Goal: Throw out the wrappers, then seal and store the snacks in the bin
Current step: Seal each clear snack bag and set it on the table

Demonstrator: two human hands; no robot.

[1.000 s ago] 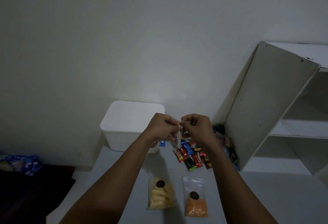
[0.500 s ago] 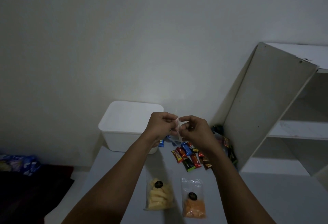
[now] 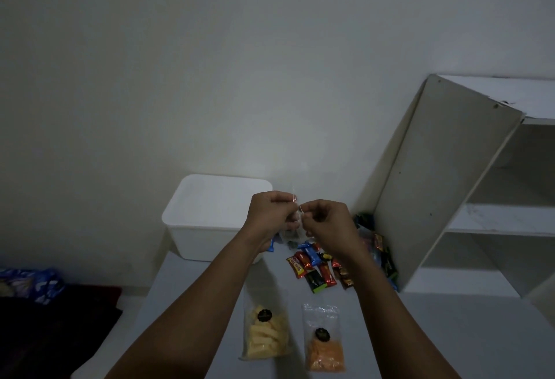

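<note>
- Clear plastic bag (image 3: 292, 228) pinched at its top between left hand (image 3: 270, 213) and right hand (image 3: 326, 224), fingers curled; held above table (image 3: 171, 282) far edge
- white bin (image 3: 216, 213) at far-left corner; yellow snack bag (image 3: 265, 330), orange snack bag (image 3: 324, 345) flat by near edge

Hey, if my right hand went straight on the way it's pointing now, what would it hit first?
Probably the left hand: the right hand points at it, with only the clear bag both pinch between them. Depth is unclear.
</note>
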